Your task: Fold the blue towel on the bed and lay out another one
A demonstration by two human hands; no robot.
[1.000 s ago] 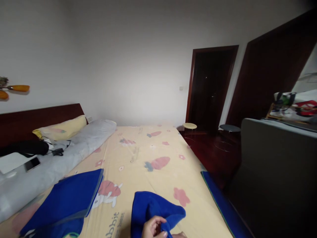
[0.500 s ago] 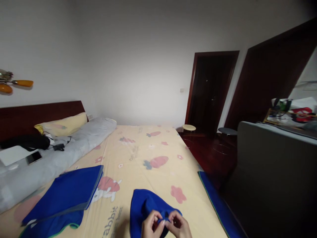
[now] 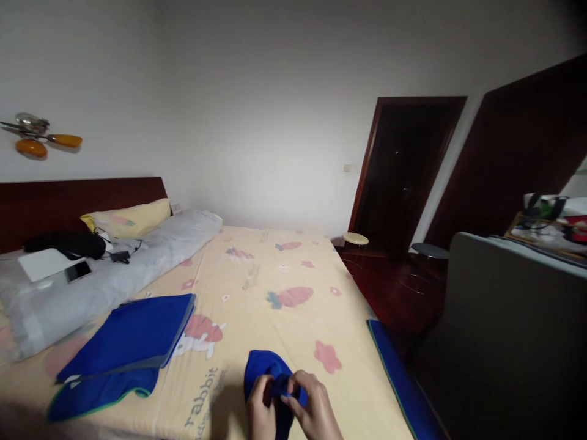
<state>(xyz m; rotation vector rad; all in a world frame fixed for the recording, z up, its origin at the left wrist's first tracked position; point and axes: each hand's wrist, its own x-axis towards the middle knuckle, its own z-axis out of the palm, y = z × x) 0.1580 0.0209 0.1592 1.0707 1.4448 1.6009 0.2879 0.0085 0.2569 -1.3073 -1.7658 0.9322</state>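
Observation:
Close to the bottom edge of the head view, both hands are closed on a blue cloth point(image 3: 259, 364). My left hand point(image 3: 261, 406) grips a bunched part of it from the left. My right hand point(image 3: 312, 403) pinches the same gathered part from the right, thumb and fingers together. The rest of the cloth spreads behind and below the hands, over the bed sheet point(image 3: 257, 324). To the left lies a stack of folded blue cloths point(image 3: 137, 333); a green-edged piece point(image 3: 103, 394) sticks out at its near side.
Another blue cloth with green edging point(image 3: 398, 379) hangs along the bed's right side. A grey quilt point(image 3: 119, 281), a pillow point(image 3: 132, 219), a phone point(image 3: 78, 271) and cables are at the left. Two stools point(image 3: 355, 239) and a dark grey panel point(image 3: 504, 330) stand at the right.
The camera view has turned slightly left. Both hands have shifted a little left and the cloth is gathered tighter, with less of it spread out. My right hand has turned over the bunched part.

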